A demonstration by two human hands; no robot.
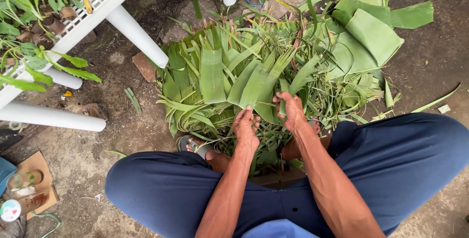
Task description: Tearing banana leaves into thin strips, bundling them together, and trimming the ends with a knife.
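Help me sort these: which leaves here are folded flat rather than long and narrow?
The broad folded leaves stacked at the pile's upper right; the cut leaf strips elsewhere lie narrow and unfolded.
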